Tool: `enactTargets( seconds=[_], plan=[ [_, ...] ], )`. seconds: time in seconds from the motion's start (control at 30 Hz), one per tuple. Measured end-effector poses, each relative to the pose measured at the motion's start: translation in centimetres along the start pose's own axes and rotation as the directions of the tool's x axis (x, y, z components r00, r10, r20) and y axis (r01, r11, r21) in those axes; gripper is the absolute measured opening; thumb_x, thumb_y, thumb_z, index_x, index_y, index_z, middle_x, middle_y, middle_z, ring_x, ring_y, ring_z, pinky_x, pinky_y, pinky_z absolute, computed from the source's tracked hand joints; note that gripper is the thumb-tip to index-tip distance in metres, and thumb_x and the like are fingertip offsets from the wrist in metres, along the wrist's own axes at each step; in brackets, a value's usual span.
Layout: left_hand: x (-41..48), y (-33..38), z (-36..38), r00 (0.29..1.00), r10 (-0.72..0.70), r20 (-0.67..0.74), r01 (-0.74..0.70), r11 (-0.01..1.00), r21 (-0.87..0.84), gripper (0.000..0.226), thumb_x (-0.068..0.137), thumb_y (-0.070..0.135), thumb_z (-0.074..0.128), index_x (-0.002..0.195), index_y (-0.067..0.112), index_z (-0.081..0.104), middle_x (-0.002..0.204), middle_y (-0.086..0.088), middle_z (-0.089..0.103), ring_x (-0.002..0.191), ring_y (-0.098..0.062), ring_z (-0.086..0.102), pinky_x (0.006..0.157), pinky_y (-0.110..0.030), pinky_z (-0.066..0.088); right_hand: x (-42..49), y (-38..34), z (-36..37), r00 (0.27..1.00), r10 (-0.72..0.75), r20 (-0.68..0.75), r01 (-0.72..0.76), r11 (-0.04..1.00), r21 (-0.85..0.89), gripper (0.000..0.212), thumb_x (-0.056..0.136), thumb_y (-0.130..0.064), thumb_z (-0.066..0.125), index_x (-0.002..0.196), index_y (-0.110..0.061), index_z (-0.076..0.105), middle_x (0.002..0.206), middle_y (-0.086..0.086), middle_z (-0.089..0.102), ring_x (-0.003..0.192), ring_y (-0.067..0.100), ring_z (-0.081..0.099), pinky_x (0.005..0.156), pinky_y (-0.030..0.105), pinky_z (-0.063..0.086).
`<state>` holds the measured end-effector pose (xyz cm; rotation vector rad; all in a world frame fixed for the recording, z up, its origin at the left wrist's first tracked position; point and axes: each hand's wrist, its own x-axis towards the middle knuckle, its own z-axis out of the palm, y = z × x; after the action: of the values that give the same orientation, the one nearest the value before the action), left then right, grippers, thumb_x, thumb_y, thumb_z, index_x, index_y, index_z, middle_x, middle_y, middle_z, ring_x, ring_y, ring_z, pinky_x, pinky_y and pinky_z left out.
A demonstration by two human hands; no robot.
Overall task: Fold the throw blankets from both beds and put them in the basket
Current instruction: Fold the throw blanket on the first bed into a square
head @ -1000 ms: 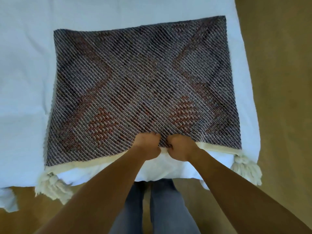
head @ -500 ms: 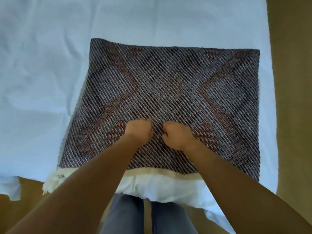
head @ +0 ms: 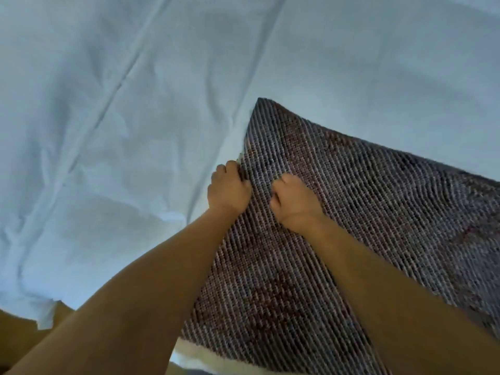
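Currently the sheet [head: 108, 131] fills the left and top of the view, creased and spread over the bed. A strip of floor [head: 16, 336] shows below its hanging edge at lower left. Near centre, the left hand [head: 228, 189] grips the left edge of the blanket [head: 392, 217], fingers curled round that edge. The blanket lies on the sheet, dark weave up, with one corner pointing away from the person and a cream border [head: 216, 357] showing at its near end. Just beside the left hand, the right hand [head: 295, 201] is clenched, knuckles up, on the weave. It appears to grasp cloth, though the fingertips are hidden under the fist. Step in hand, by judgement: folding this blanket on the bed. The basket is not in view, so placement is not yet done. The next move calls for both hands to hold evenly, carry the gripped part across to the opposite edge, align the edges, and press the fold flat. Soft woven cloth is likely to sag and skew if one hand leads.
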<state>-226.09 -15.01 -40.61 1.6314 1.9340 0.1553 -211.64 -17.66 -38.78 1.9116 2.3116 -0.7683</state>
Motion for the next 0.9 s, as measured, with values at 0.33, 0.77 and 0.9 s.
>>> enactTargets(
  seconds=[0.33, 0.77, 0.9],
  plan=[
    [6.4, -0.9, 0.4, 0.998, 0.043, 0.055, -0.017, 0.910, -0.414, 0.032, 0.087, 0.036, 0.056, 0.113, 0.018, 0.055, 0.103, -0.002, 0.055, 0.088, -0.016, 0.055, 0.076, -0.029, 0.044, 14.8, -0.9, -3.6, 0.991, -0.104, 0.088, 0.127, 0.933, -0.336, 0.058, 0.091, -0.014, 0.050, 0.145, -0.017, 0.027, 0.154, 0.007, 0.025, 0.144, 0.027, 0.012, 0.114, 0.049, 0.009],
    [8.9, 0.4, -0.1, 0.806, -0.138, 0.575, 0.092, 0.990, 0.108, 0.064, 0.072, 0.053, 0.065, 0.122, 0.015, 0.056, 0.125, -0.011, 0.043, 0.118, -0.029, 0.041, 0.098, -0.043, 0.042, 18.7, 0.0, -5.7, 0.978, -0.098, 0.185, 0.191, 0.784, -0.591, 0.035, 0.088, -0.004, 0.046, 0.123, -0.004, 0.049, 0.132, 0.016, 0.044, 0.127, 0.032, 0.033, 0.108, 0.047, 0.022],
    [9.1, -1.3, -0.8, 0.844, -0.129, 0.520, 0.226, 0.966, -0.127, 0.025, 0.070, 0.030, 0.074, 0.084, 0.014, 0.061, 0.088, -0.003, 0.064, 0.078, -0.017, 0.060, 0.065, -0.030, 0.051, 19.4, 0.1, -6.3, 0.989, -0.146, -0.019, 0.120, 0.874, -0.470, 0.030, 0.082, 0.007, 0.046, 0.111, -0.001, 0.050, 0.116, 0.021, 0.050, 0.109, 0.034, 0.043, 0.076, 0.038, 0.029]
  ],
)
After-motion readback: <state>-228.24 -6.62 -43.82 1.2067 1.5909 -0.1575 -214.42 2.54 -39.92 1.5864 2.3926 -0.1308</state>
